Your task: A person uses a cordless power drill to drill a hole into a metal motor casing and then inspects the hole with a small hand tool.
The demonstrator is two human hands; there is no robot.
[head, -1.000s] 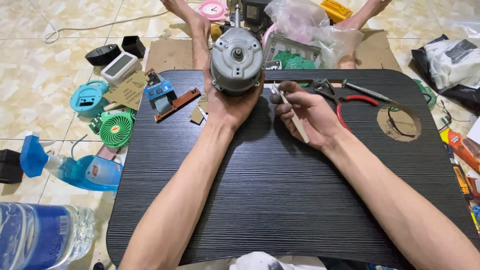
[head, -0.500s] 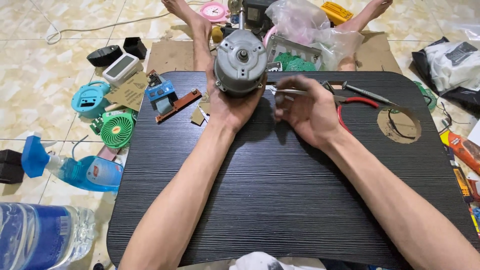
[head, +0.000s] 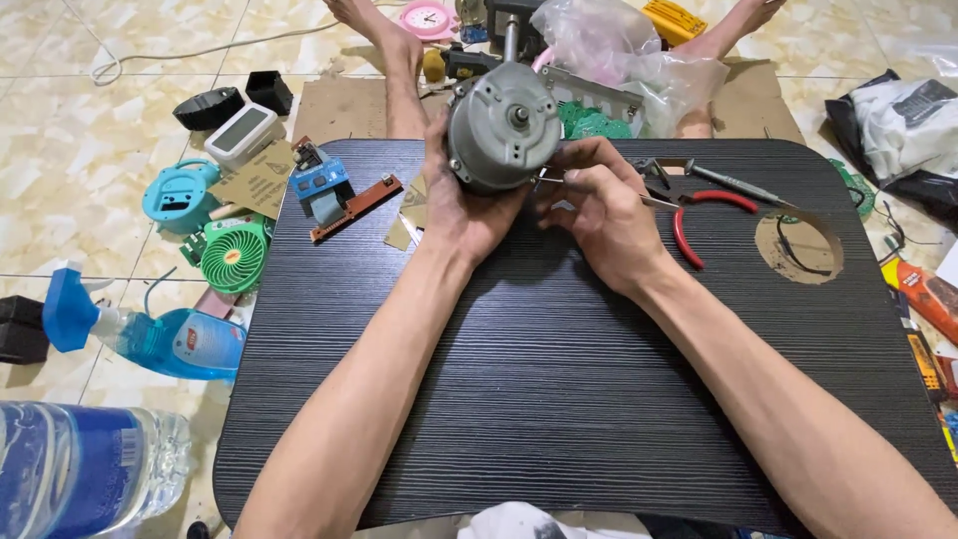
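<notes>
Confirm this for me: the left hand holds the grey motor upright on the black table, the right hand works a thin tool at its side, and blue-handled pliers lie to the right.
Not quite. The pliers have red handles, as the head view shows. The rest stands: left hand holds the grey motor on the black table, right hand works a thin tool.

A round grey metal motor (head: 502, 128) with a short shaft at its centre, held upright above the far middle of the counter. A thin metal tool (head: 599, 190) touches its right edge.

Both forearms outstretched, left hand (head: 461, 205) cupped palm-up with curled fingers, right hand (head: 597, 212) in a pinch beside it.
</notes>
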